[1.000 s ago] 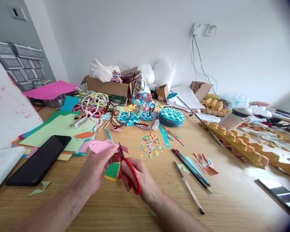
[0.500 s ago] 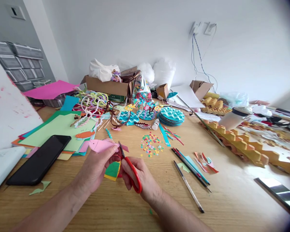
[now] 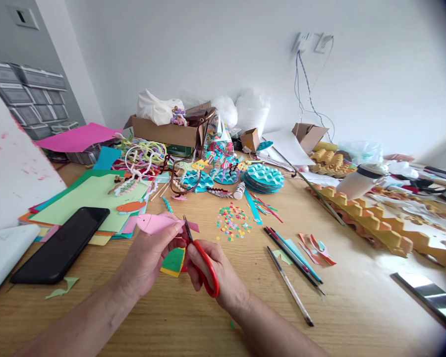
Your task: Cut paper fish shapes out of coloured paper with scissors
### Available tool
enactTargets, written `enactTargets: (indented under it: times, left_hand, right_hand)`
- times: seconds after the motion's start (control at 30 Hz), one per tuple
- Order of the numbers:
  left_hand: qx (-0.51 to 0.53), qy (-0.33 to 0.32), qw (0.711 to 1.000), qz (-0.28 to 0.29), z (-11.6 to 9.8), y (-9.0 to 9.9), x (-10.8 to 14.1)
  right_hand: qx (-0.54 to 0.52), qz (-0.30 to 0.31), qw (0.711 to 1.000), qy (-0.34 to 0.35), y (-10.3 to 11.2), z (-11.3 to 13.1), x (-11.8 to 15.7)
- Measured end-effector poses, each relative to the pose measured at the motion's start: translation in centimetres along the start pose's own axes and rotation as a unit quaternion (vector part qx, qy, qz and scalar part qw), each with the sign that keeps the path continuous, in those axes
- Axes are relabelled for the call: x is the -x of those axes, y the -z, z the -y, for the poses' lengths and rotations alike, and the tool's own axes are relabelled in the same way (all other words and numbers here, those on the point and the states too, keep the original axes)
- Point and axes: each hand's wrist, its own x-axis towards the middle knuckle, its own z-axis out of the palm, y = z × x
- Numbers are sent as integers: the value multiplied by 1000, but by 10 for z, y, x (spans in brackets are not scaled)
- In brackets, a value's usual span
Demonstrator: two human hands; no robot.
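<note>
A pink paper fish [image 3: 154, 223] with a drawn eye and gill line is pinched between the thumb and fingers of my left hand [image 3: 148, 258]. Red-handled scissors [image 3: 207, 265] sit in my right hand [image 3: 217, 272], fingers through the loops. Their dark blades point up and away, against the tail end of the fish, where a darker pink bit of paper sticks out to the right. Under my hands lie green and yellow paper pieces [image 3: 173, 262], partly covered. An orange paper fish [image 3: 131, 207] rests on the coloured sheets beyond my left hand.
A black phone [image 3: 61, 245] lies at the left beside stacked coloured paper [image 3: 78, 201]. Confetti dots [image 3: 232, 220] are scattered ahead; pens [image 3: 290, 286] and paper scraps [image 3: 317, 249] lie right. Behind stand blue egg-carton discs [image 3: 262, 177]; yellow egg-carton strips [image 3: 364, 218] run along the right.
Almost nothing differs. The scissors and both hands keep nearly the same position at the tail of the pink fish, with only a very slight shift.
</note>
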Motion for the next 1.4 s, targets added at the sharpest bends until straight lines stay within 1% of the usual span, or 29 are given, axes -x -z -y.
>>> enactTargets:
  times: [0.17, 0.57, 0.67, 0.8, 1.07, 1.4]
  left_hand:
    - [-1, 2, 1000, -6, -1, -1, 0]
    - [11, -2, 1000, 20, -2, 3, -1]
    - [12, -4, 1000, 17, -2, 2, -2]
    - [11, -1, 1000, 17, -3, 2, -2]
    - [8, 7, 999, 43, -5, 6, -4]
    - [3, 13, 999, 39, -9, 4, -4]
  right_hand:
    - [12, -4, 1000, -3, -1, 3, 1]
    - [26, -5, 999, -17, 0, 6, 1]
    - [27, -9, 999, -22, 0, 7, 1]
    - [31, -8, 999, -18, 0, 7, 1]
    - [27, 2, 1000, -2, -1, 7, 0]
    - [31, -4, 1000, -6, -1, 4, 1]
